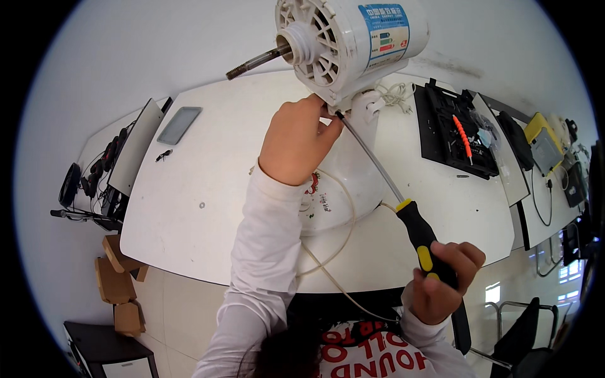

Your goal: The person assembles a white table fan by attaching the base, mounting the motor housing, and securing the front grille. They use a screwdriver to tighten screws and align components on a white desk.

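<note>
Left hand [295,140] curled loosely, fingertips pressed against the underside of the white plastic fan motor housing [350,44] standing above the round white fan base [343,183] on the white tabletop [208,208]. Right hand [444,280] closed tight around the black-and-yellow handle of a long-shafted screwdriver [403,208], tip meeting the housing just beside the left fingers. Bare threaded metal shaft [255,62] jutting left from the motor. Farther right, open black tray [450,129] holding an orange-handled tool [462,135]. Screw itself hidden behind the fingers. Pale power cord [334,252] trailing off the near edge.
</note>
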A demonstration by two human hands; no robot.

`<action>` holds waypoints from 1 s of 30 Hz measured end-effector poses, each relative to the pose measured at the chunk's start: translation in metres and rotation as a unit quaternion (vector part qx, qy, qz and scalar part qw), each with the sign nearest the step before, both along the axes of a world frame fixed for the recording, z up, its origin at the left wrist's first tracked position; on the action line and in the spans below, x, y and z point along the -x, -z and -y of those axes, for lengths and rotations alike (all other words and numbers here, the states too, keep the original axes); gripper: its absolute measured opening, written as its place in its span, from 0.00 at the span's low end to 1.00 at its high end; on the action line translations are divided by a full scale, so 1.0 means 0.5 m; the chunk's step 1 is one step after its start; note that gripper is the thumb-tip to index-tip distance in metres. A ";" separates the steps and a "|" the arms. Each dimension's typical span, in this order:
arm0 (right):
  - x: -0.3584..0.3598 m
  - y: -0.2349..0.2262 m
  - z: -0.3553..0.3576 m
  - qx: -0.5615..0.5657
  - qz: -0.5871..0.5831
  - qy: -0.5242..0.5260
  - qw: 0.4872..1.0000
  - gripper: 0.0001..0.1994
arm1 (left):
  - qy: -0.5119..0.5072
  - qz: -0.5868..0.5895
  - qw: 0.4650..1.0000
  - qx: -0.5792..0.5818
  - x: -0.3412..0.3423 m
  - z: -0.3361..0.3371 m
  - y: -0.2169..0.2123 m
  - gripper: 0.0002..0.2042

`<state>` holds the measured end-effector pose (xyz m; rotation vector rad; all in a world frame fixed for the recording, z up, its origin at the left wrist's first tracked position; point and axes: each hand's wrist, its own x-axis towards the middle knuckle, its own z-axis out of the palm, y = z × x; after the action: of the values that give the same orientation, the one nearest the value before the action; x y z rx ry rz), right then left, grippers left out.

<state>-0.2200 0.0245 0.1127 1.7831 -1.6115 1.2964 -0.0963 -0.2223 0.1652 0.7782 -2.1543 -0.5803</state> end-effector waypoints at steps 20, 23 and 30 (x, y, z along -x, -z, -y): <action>-0.016 0.013 0.072 0.188 0.200 -0.131 0.953 0.43 | 0.022 -0.009 1.000 -0.016 -0.002 0.002 -0.002 0.10; -0.006 0.011 0.065 0.130 0.318 0.007 0.939 0.45 | 0.011 -0.005 1.000 -0.008 -0.001 0.006 0.003 0.10; -0.008 0.007 0.009 0.034 0.176 -0.028 0.983 0.21 | 0.008 -0.004 1.000 -0.016 0.004 0.008 0.004 0.10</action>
<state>-0.2158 0.0198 0.1091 1.6375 -1.6783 1.7498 -0.0982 -0.2262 0.1632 0.7758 -2.1512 -0.6259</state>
